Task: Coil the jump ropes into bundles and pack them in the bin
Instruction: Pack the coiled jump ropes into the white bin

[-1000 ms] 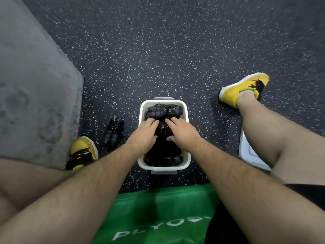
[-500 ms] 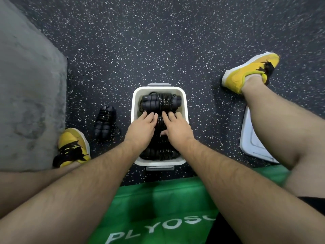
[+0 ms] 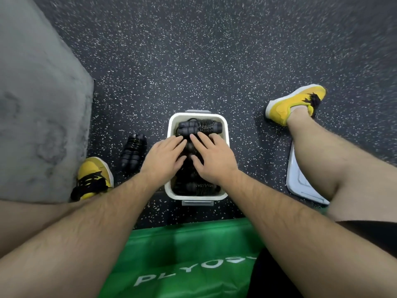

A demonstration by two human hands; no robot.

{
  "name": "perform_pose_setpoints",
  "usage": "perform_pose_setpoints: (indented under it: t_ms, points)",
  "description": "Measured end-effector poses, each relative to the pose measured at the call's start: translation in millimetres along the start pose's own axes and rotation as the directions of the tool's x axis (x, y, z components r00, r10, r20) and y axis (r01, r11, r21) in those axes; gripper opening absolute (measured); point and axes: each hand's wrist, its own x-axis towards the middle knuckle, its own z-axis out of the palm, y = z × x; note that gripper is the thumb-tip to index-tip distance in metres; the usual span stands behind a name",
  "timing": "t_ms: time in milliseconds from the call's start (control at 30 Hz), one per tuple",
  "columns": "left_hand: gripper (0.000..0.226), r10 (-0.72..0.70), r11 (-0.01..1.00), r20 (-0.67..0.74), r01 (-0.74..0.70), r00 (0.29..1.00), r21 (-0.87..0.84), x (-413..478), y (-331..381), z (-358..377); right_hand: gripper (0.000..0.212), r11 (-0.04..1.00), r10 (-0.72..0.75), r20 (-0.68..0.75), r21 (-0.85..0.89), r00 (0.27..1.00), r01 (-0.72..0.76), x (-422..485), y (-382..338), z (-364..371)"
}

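One wide camera on my head — it looks forward and steeply down, close above the bin.

My bin is smooth white plastic. The coiled ropes look matt black, rubbery. The floor is speckled rubber, and the mat under me is glossy green vinyl.

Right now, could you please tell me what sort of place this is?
Probably a gym: speckled rubber floor, a green vinyl pad lettered PLYOS, and coiled jump ropes packed in a white bin.
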Motion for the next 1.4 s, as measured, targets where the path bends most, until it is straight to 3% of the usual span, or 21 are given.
perform_pose_setpoints:
  t_ms: [133,300,400,533,633,733,867,1000,1067,1233,1400]
  points:
    - [0.053,-0.22,0.975,0.009,0.22,0.975,-0.028,-13.4,-22.7,-6.6,0.06,0.985,-0.171,0.027,-0.021,0.985,0.171,37.7,-41.1,-10.2]
    - [0.056,-0.505,0.861,0.172,0.509,0.846,0.024,-33.9,-68.2,19.0,0.061,0.928,-0.346,0.217,-0.064,0.913,0.367,78.9,-92.3,16.2]
    - [0.062,-0.602,0.794,0.245,0.602,0.76,0.084,-34.3,-89.4,40.1,0.062,0.925,-0.35,0.311,-0.034,0.884,0.378,102.0,-116.9,38.9]
    - [0.09,-0.703,0.693,0.315,0.713,0.637,0.107,-15.0,-107.1,59.5,0.072,0.923,-0.296,0.437,-0.097,0.849,0.372,132.7,-132.8,60.9]
    - [0.103,-0.721,0.651,0.353,0.757,0.595,0.055,-4.0,-119.9,71.9,0.076,0.919,-0.279,0.486,-0.116,0.828,0.377,145.4,-130.8,69.6]
    - [0.099,-0.698,0.658,0.355,0.752,0.622,-0.025,-4.7,-125.7,78.3,0.081,0.925,-0.278,0.46,-0.109,0.843,0.365,147.1,-126.5,74.3]
    - [0.096,-0.629,0.746,0.282,0.665,0.724,-0.043,-19.2,-120.4,68.4,0.079,0.926,-0.33,0.329,-0.067,0.885,0.371,139.2,-124.6,63.2]
    - [0.098,-0.416,0.894,0.134,0.431,0.9,-0.122,-37.2,-108.1,26.6,0.07,0.925,-0.36,0.196,-0.049,0.912,0.376,116.3,-110.3,28.2]
    - [0.095,-0.294,0.944,0.103,0.305,0.95,-0.122,-40.9,-93.4,-2.1,0.073,0.925,-0.36,0.168,-0.065,0.918,0.374,98.1,-96.9,9.4]
    - [0.092,-0.092,0.986,0.072,0.101,0.993,-0.136,-52.1,-47.3,-54.8,0.083,0.921,-0.376,0.103,-0.072,0.921,0.383,48.2,-58.2,-43.1]
    - [0.089,0.058,0.985,0.109,-0.039,0.992,-0.169,-44.7,13.9,-66.5,0.082,0.967,-0.246,0.094,-0.047,0.965,0.252,-24.6,-21.4,-54.0]
